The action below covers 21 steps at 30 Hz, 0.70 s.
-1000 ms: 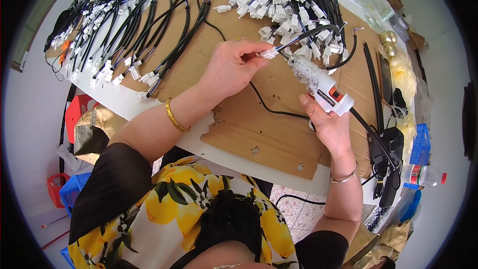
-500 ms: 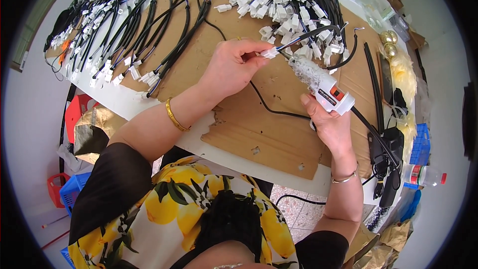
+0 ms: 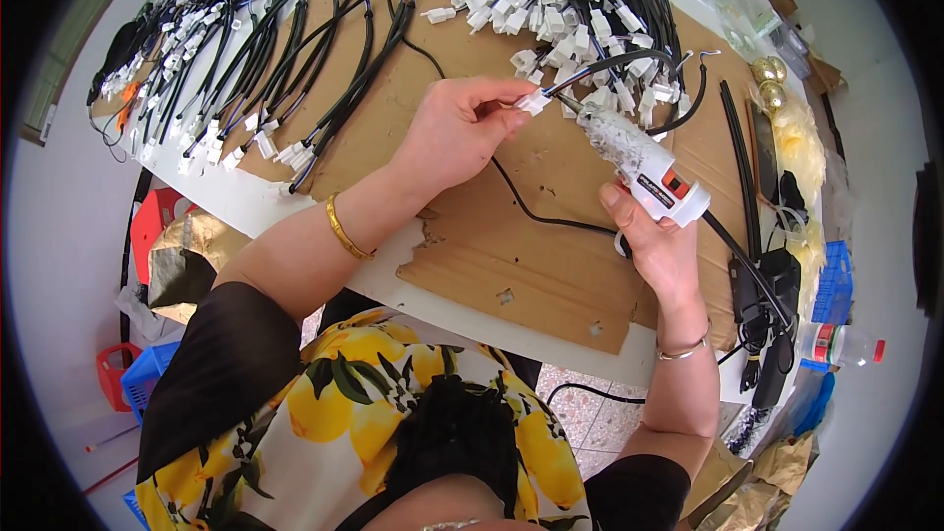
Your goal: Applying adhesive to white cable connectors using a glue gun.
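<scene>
Nearest, on the right, the right hand (image 3: pixel 664 246) is wrapped around the handle of one white glue gun (image 3: pixel 644 172), and a single silver-coloured bangle (image 3: pixel 683 348) sits on that wrist. The gun has just slid slightly to the right, while the left hand (image 3: pixel 457 138) has barely moved; in my judgement that is a small repositioning of the nozzle around the wire end, with the piece itself kept steady. A little farther off and to the left, the left hand's thumb and fingers make a narrow pinch on one white connector (image 3: pixel 533 102), in front of the nozzle over the cardboard (image 3: pixel 521 275) that covers much of the white surface (image 3: pixel 393 280). The nozzle tip is close to the connector's wires; I cannot tell whether it touches them. One black cable (image 3: pixel 637 56) runs from the connector, curving away to the right. Beyond, two main groups of cables lie: a spread-out row (image 3: pixel 344 88) at far left and a dense heap (image 3: pixel 560 15) at far right, both too tangled to count.
</scene>
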Each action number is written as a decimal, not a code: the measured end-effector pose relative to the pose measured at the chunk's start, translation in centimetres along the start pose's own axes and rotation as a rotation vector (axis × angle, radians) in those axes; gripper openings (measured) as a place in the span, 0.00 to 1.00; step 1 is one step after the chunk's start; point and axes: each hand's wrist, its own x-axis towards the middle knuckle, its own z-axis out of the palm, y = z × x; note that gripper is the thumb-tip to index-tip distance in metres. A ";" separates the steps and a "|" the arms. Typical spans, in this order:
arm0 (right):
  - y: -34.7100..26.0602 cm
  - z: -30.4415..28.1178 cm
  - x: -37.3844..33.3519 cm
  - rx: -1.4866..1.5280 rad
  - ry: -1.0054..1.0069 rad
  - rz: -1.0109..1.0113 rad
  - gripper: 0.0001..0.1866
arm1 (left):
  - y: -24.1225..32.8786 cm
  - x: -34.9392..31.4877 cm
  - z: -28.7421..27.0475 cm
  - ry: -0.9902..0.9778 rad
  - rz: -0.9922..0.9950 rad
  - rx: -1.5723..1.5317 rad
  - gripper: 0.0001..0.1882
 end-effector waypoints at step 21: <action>-0.4 0.3 0.3 0.002 0.005 0.047 0.11 | -0.3 0.3 -0.1 -0.080 -0.080 -0.071 0.13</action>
